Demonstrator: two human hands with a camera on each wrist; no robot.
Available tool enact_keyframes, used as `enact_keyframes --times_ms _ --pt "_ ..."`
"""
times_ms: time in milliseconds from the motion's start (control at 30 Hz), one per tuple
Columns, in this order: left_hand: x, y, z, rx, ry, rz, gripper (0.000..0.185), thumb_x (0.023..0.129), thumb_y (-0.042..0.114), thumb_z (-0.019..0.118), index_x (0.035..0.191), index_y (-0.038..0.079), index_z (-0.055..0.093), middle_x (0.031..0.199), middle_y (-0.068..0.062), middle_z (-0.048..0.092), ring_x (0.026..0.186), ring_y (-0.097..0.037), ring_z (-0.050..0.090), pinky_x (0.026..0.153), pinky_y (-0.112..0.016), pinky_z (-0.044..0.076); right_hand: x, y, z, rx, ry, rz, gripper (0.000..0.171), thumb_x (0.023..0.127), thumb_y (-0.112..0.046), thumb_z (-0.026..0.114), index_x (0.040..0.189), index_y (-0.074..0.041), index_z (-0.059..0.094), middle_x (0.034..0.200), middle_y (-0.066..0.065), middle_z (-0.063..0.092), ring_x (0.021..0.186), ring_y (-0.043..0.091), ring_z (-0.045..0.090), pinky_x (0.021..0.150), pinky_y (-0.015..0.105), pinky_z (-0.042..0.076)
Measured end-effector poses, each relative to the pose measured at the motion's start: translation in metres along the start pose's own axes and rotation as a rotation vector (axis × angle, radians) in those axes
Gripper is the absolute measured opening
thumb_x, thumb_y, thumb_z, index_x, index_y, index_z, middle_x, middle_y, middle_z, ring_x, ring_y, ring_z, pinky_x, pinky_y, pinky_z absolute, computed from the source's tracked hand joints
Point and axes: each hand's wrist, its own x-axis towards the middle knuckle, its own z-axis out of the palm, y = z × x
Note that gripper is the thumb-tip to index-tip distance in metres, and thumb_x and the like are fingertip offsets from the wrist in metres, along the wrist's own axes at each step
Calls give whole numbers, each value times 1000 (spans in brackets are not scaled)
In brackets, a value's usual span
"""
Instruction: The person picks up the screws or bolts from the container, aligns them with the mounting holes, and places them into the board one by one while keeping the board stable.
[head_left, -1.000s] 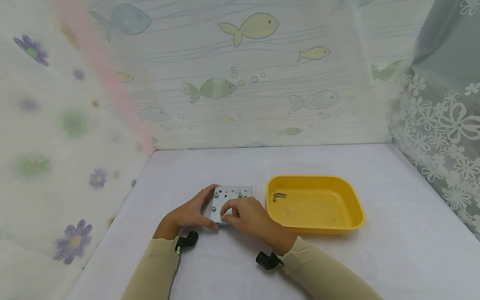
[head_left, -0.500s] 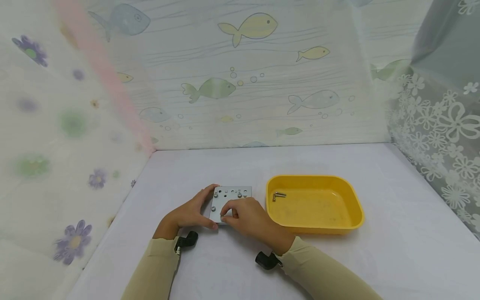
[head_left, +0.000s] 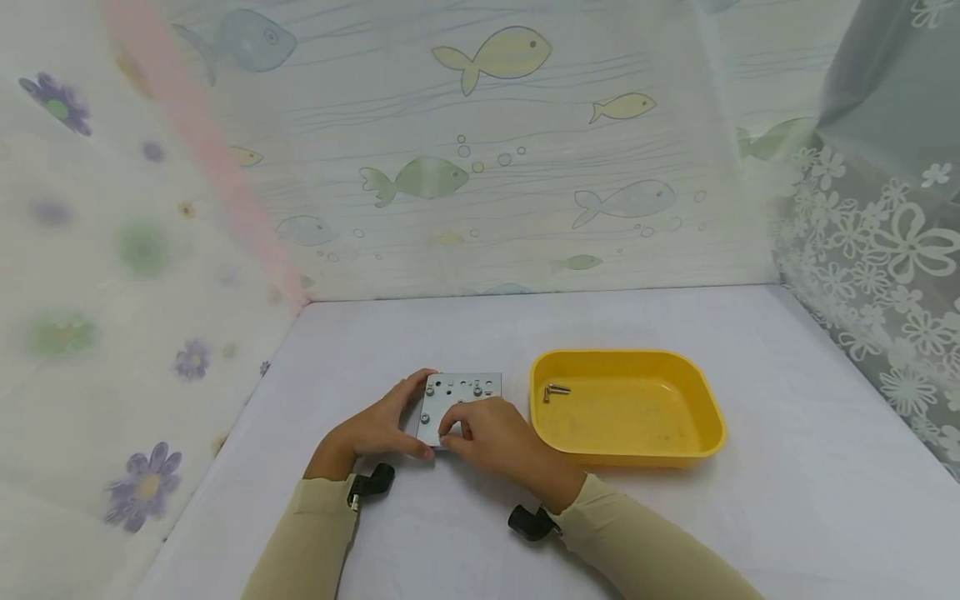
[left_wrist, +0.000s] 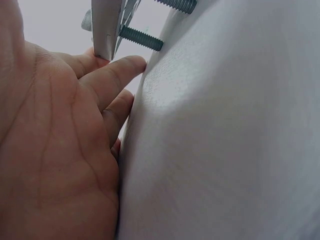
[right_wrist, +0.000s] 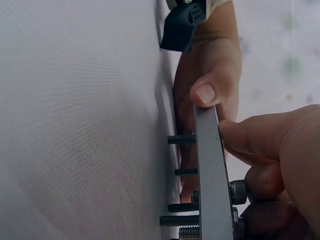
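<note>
Steadying a metal plate [head_left: 459, 400] by its edge, the left hand [head_left: 375, 429] grips while the right hand [head_left: 491, 433] pinches a screw [right_wrist: 238, 192] (apparently turning it). Next likely calls for regripping between fingertips.

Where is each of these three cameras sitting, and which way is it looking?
Head: worn on the head, looking forward and down at the table, yellow tray and metal plate; both sleeved arms show, left hand and right hand.
Left wrist: low beside the table, looking along the left hand's palm to the plate's edge.
Right wrist: low, edge-on to the plate; right hand's fingers show.
Shared: all three see the plate; both wrist views see screws poking beneath.
</note>
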Motion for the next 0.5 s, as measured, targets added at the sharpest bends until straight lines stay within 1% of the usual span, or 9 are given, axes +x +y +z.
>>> enact_keyframes --times_ms 133,367,500 --pt "0 -1 0 -7 0 1 115 61 35 97 153 43 30 152 14 45 138 -17 37 118 -54 21 -1 -1 0 -31 -5 -17 7 94 -28 73 99 -28 78 54 -12 49 51 4 45 50 21 35" --pt "1 -2 0 -15 -1 16 114 61 34 98 153 42 31 151 14 48 138 -18 38 118 -55 20 -1 -1 0 -33 7 -21 6 94 -27 73 97 -28 78 54 -13 50 52 4 46 51 21 36" --pt "1 -1 0 -6 -2 13 115 61 34 98 154 42 30 150 14 48 137 -18 38 118 -55 21 -1 -2 0 -38 10 -22 5 95 -28 73 97 -29 77 56 -13 51 53 4 46 51 22 37"
